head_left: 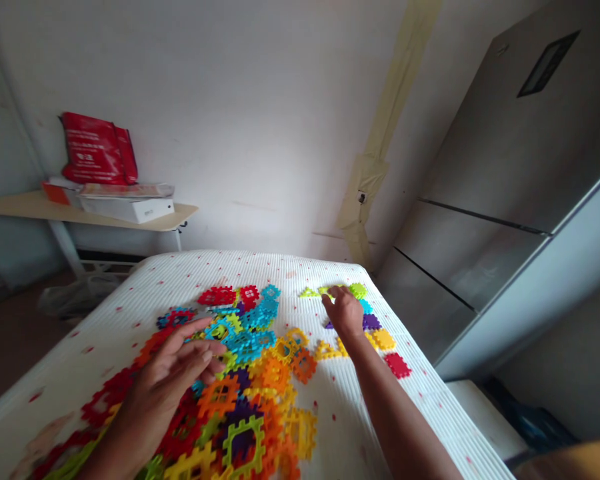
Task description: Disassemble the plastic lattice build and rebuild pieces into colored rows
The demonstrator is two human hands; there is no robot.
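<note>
My left hand (pixel 185 363) hovers over a heap of plastic interlocking building pieces, its fingers spread and holding nothing. Blue window-frame pieces (pixel 253 340) lie just beyond its fingertips, and an orange frame piece (pixel 219 395) is beside it. At the far right of the table, my right hand (pixel 346 312) is over a row of lime green pieces, with thumb and forefinger apart. A green triangle piece (pixel 309 293) lies left of it and a green square piece (pixel 359 291) to its right. Whether its fingertips touch the green piece between these is unclear.
Purple (pixel 371 322), yellow (pixel 385 339) and red (pixel 398 365) square pieces lie along the table's right side. A white dotted cloth (pixel 325 413) covers the table. A grey fridge (pixel 480 167) stands at right. A side desk (pixel 20 205) holds a red bag (pixel 97 150) and boxes.
</note>
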